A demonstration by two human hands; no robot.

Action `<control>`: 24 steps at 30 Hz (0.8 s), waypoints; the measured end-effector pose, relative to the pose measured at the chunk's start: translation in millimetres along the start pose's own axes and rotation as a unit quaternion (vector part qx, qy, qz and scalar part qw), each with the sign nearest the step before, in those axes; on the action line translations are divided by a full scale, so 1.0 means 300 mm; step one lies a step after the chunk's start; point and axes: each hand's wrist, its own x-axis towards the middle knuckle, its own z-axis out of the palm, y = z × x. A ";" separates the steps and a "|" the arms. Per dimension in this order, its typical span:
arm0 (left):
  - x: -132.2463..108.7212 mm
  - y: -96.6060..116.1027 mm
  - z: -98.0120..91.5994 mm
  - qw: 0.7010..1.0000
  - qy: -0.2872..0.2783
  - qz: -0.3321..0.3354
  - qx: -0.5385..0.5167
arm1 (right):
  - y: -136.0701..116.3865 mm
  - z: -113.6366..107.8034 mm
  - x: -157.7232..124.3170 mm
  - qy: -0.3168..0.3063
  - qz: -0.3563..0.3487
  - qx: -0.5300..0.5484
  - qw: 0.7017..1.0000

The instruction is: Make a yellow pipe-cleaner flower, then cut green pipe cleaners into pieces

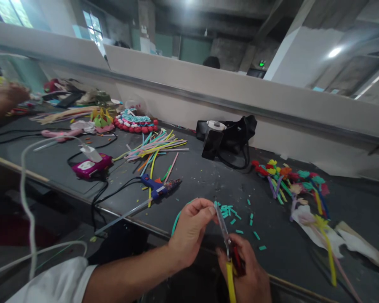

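My left hand (191, 229) pinches a teal pipe cleaner (177, 222), whose long end trails down behind the wrist. In my right hand (248, 267) are scissors (224, 235) with a yellow and a red handle. Their blades reach up to the pipe cleaner's tip at my left fingertips. Just beyond the blades, short cut teal pieces (228, 210) lie in a small pile, with several more scattered to the right. Part of the scissor handles is hidden by my fingers.
A blue glue gun (158, 186) lies left of my hands, near a purple power strip (93, 165). Behind are loose pipe cleaners (158, 145), a phone (212, 144) and a black bag (240, 136). Pipe-cleaner flowers (284, 172) lie right. Another person's hand (12, 94) shows far left.
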 end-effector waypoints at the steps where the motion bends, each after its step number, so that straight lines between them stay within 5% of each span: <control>1: -0.001 -0.001 -0.001 1.000 -0.001 0.002 -0.003 | 0.001 -0.001 0.001 -0.001 -0.004 0.003 1.000; 14: 0.000 0.009 0.007 1.000 0.003 0.003 0.003 | -0.024 0.007 -0.019 -0.013 0.091 0.038 0.995; 24: 0.000 -0.001 0.000 1.000 -0.002 0.004 0.005 | -0.034 0.008 -0.021 0.006 0.074 0.012 0.997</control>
